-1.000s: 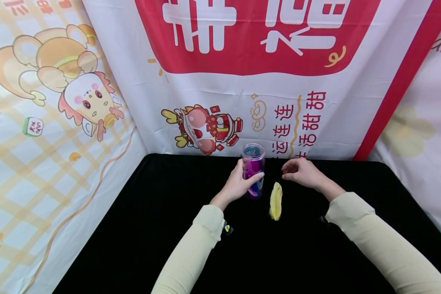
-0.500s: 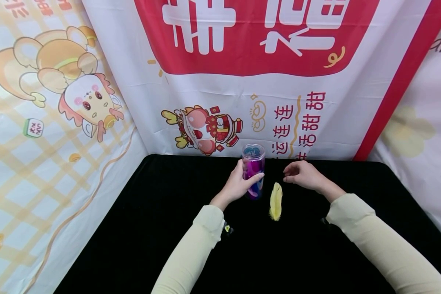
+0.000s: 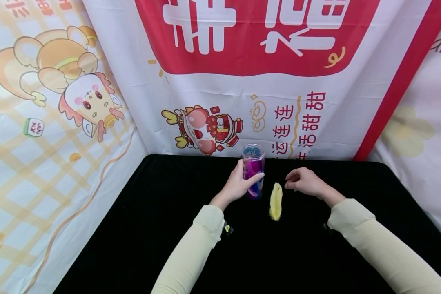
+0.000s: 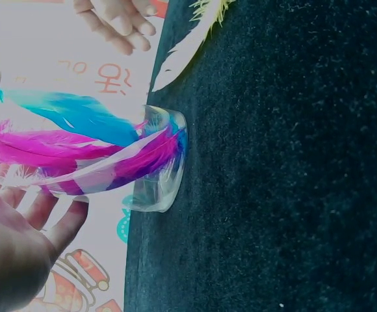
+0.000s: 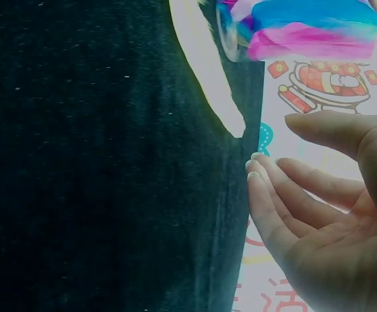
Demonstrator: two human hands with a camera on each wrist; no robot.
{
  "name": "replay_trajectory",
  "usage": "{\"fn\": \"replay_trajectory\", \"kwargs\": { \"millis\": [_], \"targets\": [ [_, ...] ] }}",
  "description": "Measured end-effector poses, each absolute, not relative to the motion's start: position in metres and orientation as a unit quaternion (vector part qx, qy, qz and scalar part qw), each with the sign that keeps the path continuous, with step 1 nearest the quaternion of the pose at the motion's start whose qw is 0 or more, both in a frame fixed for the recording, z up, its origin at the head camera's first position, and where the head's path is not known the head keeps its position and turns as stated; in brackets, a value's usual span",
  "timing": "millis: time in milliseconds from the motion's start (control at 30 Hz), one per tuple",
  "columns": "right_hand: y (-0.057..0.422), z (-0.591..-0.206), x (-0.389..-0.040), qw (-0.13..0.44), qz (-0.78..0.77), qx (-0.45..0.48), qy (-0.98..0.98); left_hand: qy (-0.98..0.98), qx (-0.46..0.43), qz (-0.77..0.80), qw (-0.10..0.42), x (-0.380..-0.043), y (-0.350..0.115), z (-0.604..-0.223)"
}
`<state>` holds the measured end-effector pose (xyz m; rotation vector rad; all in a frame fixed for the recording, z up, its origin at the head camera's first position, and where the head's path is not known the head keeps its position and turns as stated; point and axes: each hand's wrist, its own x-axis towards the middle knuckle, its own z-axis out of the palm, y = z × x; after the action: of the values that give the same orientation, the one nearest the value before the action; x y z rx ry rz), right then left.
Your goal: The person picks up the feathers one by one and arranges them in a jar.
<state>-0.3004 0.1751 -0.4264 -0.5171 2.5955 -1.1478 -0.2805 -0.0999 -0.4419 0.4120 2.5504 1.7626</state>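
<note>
A clear plastic jar [image 3: 253, 153] stands upright on the black table, and my left hand [image 3: 235, 183] grips its side from the left. Inside it are a blue feather [image 4: 78, 117] and pink and purple feathers, seen through the wall in the left wrist view. To the jar's right, a yellow feather [image 3: 275, 202] lies flat on the cloth. My right hand [image 3: 306, 181] hovers just right of that feather's tip. Its thumb and fingers [image 5: 266, 208] are apart in the right wrist view, with nothing between them.
Black cloth covers the table [image 3: 176, 196]. A white and red printed banner [image 3: 206, 85] hangs behind its far edge, close to the jar. A patterned sheet [image 3: 40, 171] runs along the left side, and another white sheet hangs at the right.
My right hand has moved slightly toward me and to the right, coming lower beside the yellow feather. The left hand, jar and yellow feather have stayed put.
</note>
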Motion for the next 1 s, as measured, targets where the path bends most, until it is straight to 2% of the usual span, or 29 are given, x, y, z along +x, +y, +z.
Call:
{"fn": "replay_trajectory", "kwargs": {
  "millis": [533, 1000],
  "targets": [
    [0.173, -0.442, -0.294, 0.206, -0.457, -0.149, 0.853, 0.813, 0.131, 0.568, 0.012, -0.281, -0.100, -0.442],
    [0.164, -0.447, -0.288, 0.239, -0.505, -0.105, 0.823, 0.815, 0.131, 0.565, 0.006, -0.281, -0.100, -0.443]
  ]
}}
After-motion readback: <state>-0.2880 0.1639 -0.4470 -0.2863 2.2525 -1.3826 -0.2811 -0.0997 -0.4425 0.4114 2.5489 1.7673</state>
